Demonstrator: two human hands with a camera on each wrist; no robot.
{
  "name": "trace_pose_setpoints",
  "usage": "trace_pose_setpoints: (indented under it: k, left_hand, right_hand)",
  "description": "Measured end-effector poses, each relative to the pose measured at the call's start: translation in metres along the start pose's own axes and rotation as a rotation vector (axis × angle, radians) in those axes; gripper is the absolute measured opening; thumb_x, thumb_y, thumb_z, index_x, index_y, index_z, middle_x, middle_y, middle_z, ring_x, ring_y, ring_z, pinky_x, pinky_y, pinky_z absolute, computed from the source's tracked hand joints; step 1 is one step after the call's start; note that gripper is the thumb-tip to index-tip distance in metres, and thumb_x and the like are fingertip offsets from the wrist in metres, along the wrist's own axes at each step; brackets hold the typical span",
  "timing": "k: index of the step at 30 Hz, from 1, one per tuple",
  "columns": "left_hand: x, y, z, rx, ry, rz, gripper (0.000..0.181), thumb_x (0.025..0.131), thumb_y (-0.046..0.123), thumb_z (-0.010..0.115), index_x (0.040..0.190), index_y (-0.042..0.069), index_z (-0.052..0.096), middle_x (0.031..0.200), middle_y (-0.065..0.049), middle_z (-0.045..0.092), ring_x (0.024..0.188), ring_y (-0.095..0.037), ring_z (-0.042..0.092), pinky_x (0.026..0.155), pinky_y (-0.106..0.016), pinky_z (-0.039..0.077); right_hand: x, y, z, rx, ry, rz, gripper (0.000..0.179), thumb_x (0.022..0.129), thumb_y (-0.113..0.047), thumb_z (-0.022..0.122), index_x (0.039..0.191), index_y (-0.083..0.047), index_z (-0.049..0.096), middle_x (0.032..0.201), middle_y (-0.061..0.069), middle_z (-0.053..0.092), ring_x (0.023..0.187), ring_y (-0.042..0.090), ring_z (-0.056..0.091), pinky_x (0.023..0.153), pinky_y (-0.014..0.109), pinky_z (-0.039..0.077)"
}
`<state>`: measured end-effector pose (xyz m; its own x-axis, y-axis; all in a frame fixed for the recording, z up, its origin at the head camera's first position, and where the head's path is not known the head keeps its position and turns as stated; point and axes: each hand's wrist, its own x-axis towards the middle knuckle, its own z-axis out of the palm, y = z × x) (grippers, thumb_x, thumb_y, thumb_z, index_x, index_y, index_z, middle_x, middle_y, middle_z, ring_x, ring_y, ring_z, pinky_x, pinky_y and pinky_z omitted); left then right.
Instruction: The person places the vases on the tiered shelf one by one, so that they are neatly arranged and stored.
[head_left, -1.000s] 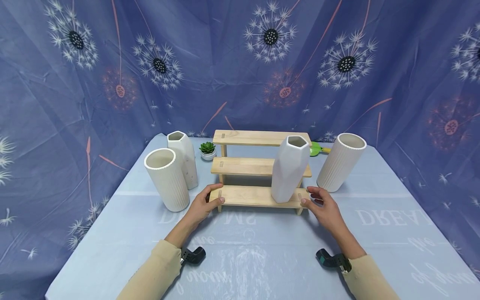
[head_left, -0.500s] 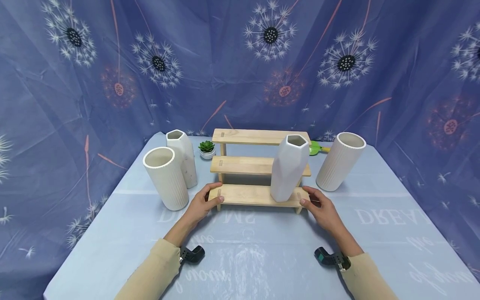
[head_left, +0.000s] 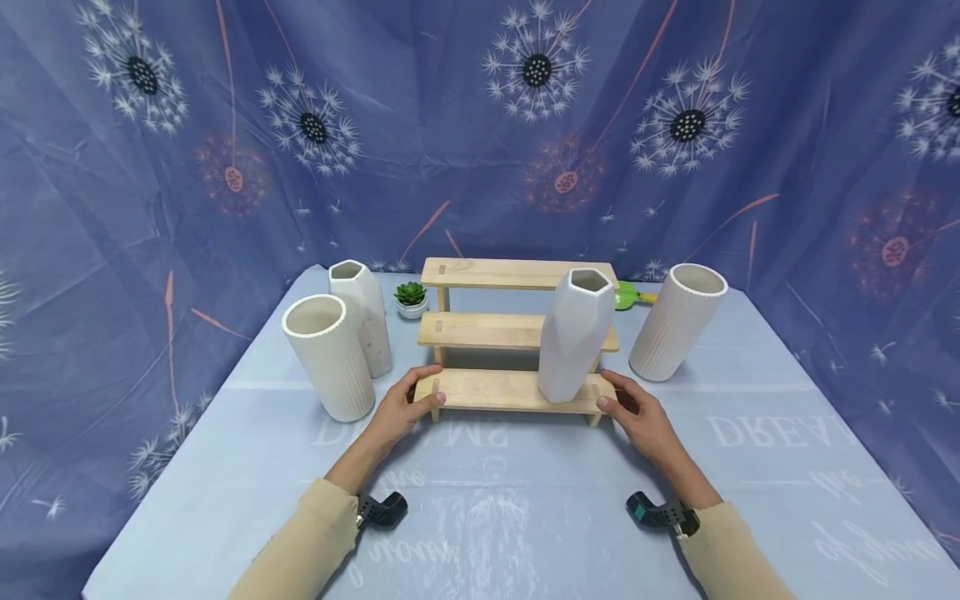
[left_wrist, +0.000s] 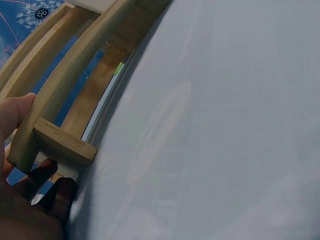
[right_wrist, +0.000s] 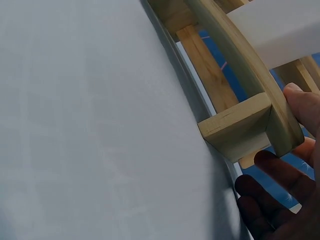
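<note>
A three-tier wooden display stand (head_left: 480, 331) stands on the table in the head view. My left hand (head_left: 397, 414) holds the left end of its lowest tier, thumb on top and fingers around the end. At the opposite end, my right hand (head_left: 643, 418) grips the same tier in a similar way. Both wrist views show the thumbs on the board and other fingers under or beside its end, near a short leg (left_wrist: 65, 142) on the left and another leg (right_wrist: 237, 125) on the right. A white faceted vase (head_left: 573, 337) stands upright on the lowest tier, toward the right.
Left of the stand are a ribbed white vase (head_left: 330, 358), a faceted white vase (head_left: 363, 317) and a small potted succulent (head_left: 411, 298). To the right stands another ribbed vase (head_left: 677, 323), with a green hand trowel (head_left: 628, 296) partly hidden behind. A patterned curtain (head_left: 450, 125) hangs behind the table.
The camera view has shifted slightly, so everything sits a little further left. My right fingers have come closer in around the tier's end; the left hand keeps its hold.
</note>
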<state>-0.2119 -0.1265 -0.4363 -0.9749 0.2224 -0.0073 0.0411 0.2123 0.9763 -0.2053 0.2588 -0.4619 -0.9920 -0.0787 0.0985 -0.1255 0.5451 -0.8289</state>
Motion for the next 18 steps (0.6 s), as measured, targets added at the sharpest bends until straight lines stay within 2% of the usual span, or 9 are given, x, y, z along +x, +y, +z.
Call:
trace_pose_setpoints:
  k: [11,14,18]
  left_hand:
    - [-0.0006,0.0006,-0.0002,0.007,0.004,-0.007,0.05,0.09,0.012,0.063,0.137,0.006,0.046,0.137,-0.018,0.046,0.104,-0.016,0.048,0.083,-0.021,0.043]
    - [-0.0001,-0.0002,-0.0003,0.015,0.005,-0.015,0.05,0.09,0.013,0.063,0.137,0.007,0.046,0.138,-0.018,0.046,0.105,-0.016,0.048,0.083,-0.021,0.043]
    - [0.0007,-0.0012,-0.0004,0.016,0.008,-0.023,0.05,0.09,0.014,0.064,0.136,0.008,0.047,0.137,-0.018,0.047,0.105,-0.016,0.048,0.083,-0.022,0.043]
  right_hand:
    - [0.0015,0.0039,-0.0002,0.012,-0.011,0.001,0.056,0.093,-0.036,0.058,0.142,-0.016,0.042,0.137,0.017,0.051,0.121,0.034,0.053,0.087,0.016,0.042]
    - [0.0016,0.0045,0.0002,0.013,-0.009,0.005,0.056,0.093,-0.036,0.059,0.142,-0.016,0.043,0.137,0.017,0.051,0.12,0.034,0.053,0.087,0.018,0.044]
    - [0.002,0.006,0.0012,0.014,-0.005,0.018,0.056,0.092,-0.037,0.059,0.142,-0.017,0.043,0.136,0.018,0.052,0.119,0.034,0.054,0.088,0.027,0.046]
